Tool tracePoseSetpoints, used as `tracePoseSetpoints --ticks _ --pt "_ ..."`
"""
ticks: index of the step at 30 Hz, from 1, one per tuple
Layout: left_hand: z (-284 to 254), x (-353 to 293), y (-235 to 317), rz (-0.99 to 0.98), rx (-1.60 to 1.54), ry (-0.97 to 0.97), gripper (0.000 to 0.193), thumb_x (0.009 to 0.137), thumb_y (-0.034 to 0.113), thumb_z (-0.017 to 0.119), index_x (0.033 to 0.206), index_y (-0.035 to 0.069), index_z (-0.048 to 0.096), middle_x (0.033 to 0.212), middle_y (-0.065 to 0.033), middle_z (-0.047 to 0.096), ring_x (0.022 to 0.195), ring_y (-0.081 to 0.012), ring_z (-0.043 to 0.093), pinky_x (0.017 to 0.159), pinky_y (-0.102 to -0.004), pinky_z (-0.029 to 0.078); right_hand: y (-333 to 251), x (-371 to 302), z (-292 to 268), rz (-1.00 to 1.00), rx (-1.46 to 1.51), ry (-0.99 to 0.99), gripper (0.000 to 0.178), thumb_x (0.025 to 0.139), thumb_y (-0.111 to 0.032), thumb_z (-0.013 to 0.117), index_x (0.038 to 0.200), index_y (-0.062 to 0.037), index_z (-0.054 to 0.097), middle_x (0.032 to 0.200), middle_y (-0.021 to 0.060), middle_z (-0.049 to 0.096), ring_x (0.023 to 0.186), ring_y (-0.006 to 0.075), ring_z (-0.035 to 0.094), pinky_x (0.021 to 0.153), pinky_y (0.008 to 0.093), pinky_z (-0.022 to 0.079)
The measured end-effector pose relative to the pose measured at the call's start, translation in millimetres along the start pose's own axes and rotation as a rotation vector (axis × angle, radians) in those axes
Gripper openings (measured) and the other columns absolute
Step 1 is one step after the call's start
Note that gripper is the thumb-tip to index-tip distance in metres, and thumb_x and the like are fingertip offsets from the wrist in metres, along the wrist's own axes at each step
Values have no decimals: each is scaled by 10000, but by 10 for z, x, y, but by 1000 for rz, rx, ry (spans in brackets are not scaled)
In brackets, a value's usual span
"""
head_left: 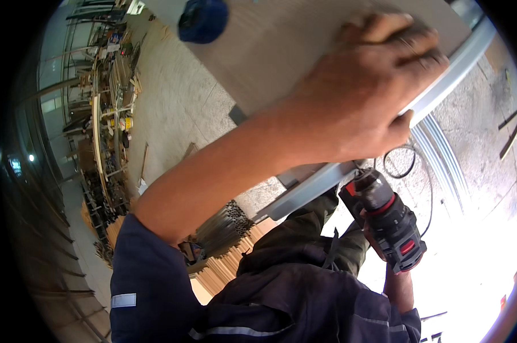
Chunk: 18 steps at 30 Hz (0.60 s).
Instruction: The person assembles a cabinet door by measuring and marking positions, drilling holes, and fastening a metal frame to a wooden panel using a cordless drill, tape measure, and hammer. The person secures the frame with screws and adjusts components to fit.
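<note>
A brown flat panel (258, 63) with a pale metal strip (441, 91) along its near edge lies in front of me. My left hand (378, 86) reaches across the panel, fingers curled and thumb over the strip's outer side, gripping that edge. Below it is a black and red cordless drill (387, 217), its chuck pointing up at the strip beside my left wrist. Behind the drill's body my right hand is mostly hidden; the right forearm (400, 288) leads up to the handle. The drill tip's contact with the strip cannot be made out.
A dark blue round object (203, 20) sits on the panel's far left. Long metal profiles (441, 154) and a black cable (430, 194) lie on the floor at right. Cluttered racks (107, 114) line the left; stacked wooden strips (227, 268) stand near my legs.
</note>
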<state>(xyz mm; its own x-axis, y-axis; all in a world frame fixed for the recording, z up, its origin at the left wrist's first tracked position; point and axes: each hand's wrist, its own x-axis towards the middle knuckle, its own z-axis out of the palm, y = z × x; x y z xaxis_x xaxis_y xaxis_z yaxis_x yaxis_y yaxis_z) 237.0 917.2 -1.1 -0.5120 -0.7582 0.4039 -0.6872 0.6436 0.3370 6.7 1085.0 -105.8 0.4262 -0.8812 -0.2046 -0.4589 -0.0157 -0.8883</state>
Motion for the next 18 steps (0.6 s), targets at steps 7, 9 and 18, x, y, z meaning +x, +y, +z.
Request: tracePoseSetpoints --ticks 7,9,18 --pt "-126 129 -120 227 -8 -114 734 781 105 731 1458 -69 509 1482 -316 510 1417 -432 429 1181 -497 339 -102 251 -44 -279 478 -22 392 794 -109 781 1140 17 647 949 139 692 785 301 709 683 364 570" --pt "-121 167 -151 223 23 -166 728 780 107 732 1452 -70 516 1478 -315 515 1414 -430 436 1180 -495 342 -85 314 -50 -334 558 21 404 789 -109 775 1148 22 642 924 140 685 767 297 704 661 366 561" --pt "-228 268 -132 178 160 -275 702 777 117 738 1425 -74 548 1460 -310 537 1402 -421 466 1173 -488 355 -74 359 -43 -388 595 41 412 783 -111 772 1144 38 639 870 132 672 719 280 688 618 372 543"
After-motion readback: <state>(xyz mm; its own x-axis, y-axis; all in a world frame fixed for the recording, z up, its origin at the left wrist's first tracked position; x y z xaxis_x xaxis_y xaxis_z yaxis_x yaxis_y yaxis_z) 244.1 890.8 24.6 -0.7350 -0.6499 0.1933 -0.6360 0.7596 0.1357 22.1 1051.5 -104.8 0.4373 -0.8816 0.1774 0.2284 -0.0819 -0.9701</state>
